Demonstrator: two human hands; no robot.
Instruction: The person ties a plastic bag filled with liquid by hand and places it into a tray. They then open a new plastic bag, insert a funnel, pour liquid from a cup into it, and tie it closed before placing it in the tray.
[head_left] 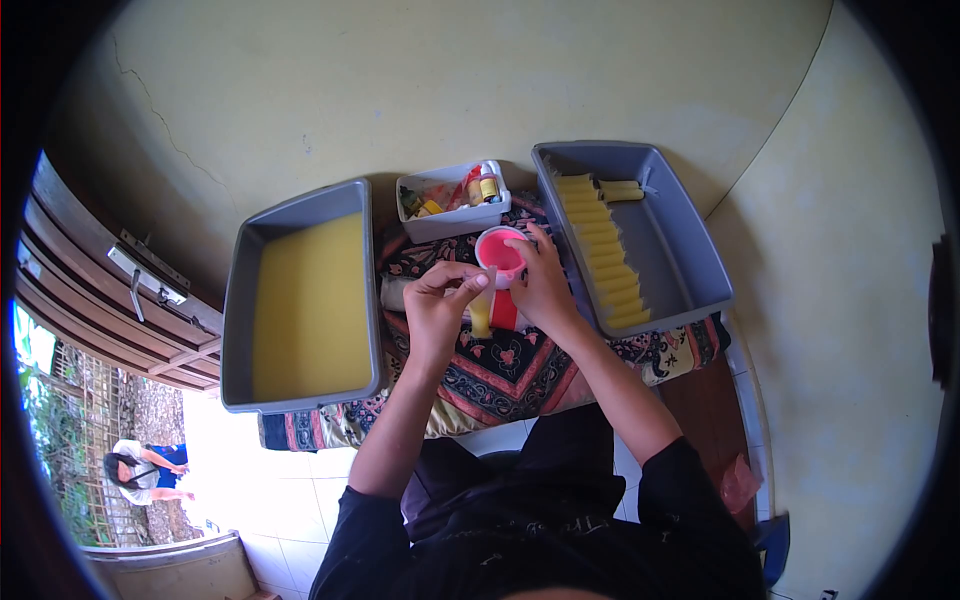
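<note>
No legible writing
The small bottles [483,187] in the far white box [452,222] carry labels too tiny to read, and a faint print on the dark shirt [560,525] (near edge) is blurred beyond reading.

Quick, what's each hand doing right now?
Left hand: closed, pinching a yellow roll.
Right hand: closed, holding a pink cup.

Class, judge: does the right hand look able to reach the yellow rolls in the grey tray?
Probably yes: right hand is beside the yellow rolls, nothing between, but it holds a pink cup.
</note>
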